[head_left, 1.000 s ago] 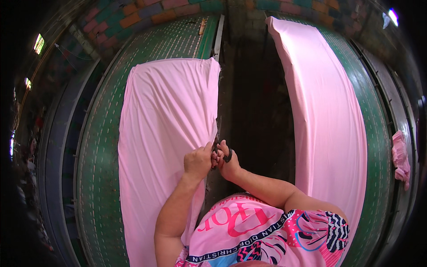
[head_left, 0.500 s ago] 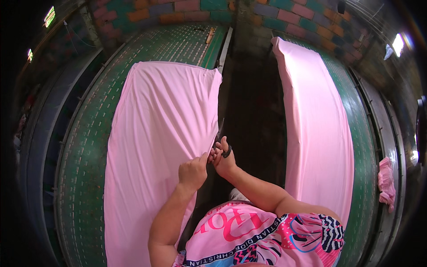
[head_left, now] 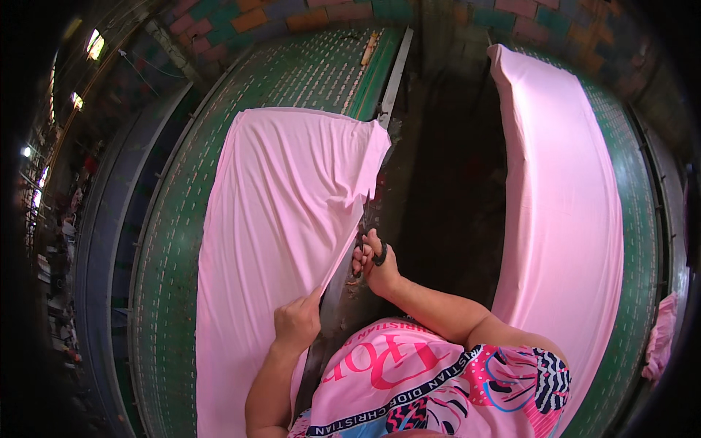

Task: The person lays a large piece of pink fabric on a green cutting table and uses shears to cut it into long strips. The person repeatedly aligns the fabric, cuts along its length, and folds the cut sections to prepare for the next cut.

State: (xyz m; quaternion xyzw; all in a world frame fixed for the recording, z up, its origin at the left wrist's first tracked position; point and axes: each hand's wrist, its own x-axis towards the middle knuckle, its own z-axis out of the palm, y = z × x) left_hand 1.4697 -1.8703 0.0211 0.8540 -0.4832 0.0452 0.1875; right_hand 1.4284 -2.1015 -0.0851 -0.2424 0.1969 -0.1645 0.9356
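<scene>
1. Both hands are working at the edge of a long, thin pale-pink fabric sheet (head_left: pixel 270 212): the left hand (head_left: pixel 297 321) is pinching its right-hand border, with the fingers closing narrowly on the cloth.
2. The right hand (head_left: pixel 380 269) is gripping a pair of dark-bladed scissors with black looped handles (head_left: pixel 380 253); the thumb is sitting near one loop, and the other fingers are curling around the handles.
3. The scissors are pointing away from the person, with the blades lying close along the sheet's border; how wide they are parting, I cannot tell.
4. Between the left hand and the blades, the border is running taut in a slanting line, and creases are fanning across the sheet.
5. The sheet is lying over a long green table marked with rows of pale dashes (head_left: pixel 307 69), leaving the table's far end showing.
6. Across a dark aisle (head_left: pixel 445 190), a second long, smooth pale-pink fabric length (head_left: pixel 558 182) is covering much of another green table (head_left: pixel 639 219).
7. At far right, a crumpled pink cloth bundle (head_left: pixel 661 339) is hanging.
8. Beyond the tables, a wall of multicoloured painted blocks (head_left: pixel 339 12) is standing.
</scene>
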